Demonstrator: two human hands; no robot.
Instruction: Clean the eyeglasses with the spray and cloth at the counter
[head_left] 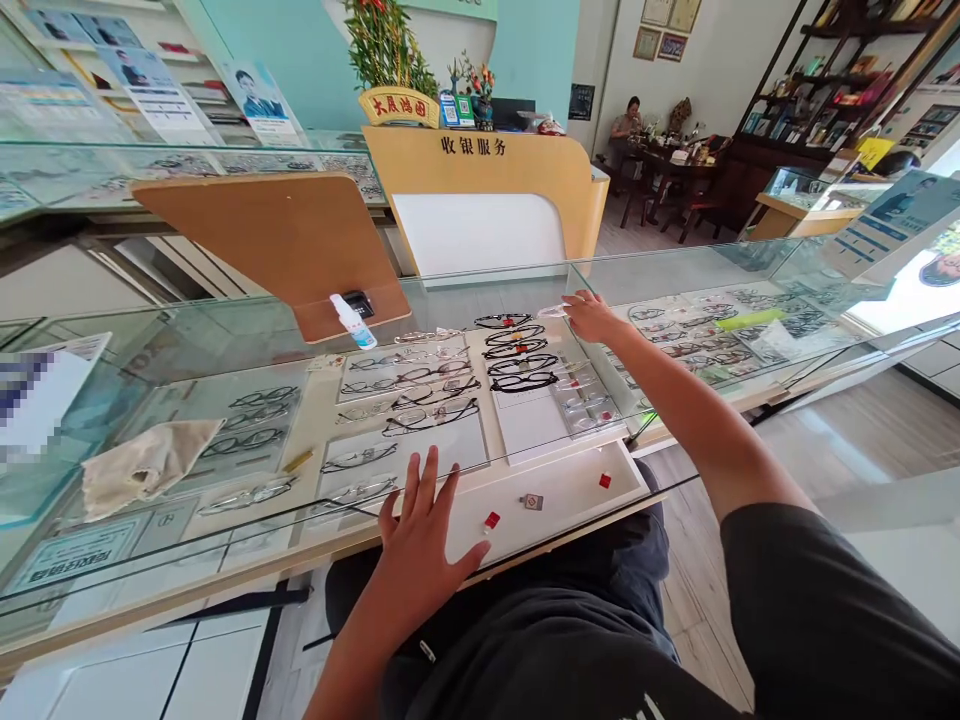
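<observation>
My left hand [421,525] lies flat with fingers spread on the near edge of a glass display counter [225,340]. Under the glass sit white trays [555,490] with rows of eyeglass frames [517,365]. My right hand [591,315] reaches across the far part of the counter top. Its fingers pinch a clear, thin pair of glasses [553,311] that rests on the glass. A small white spray bottle [352,321] lies on the counter to the left of that hand.
A crumpled beige cloth [146,463] lies on the glass at the left. A brown stand [289,245] holds a dark phone [358,303]. A yellow cashier desk [487,190] stands behind. A person [626,125] sits at a dark table far back.
</observation>
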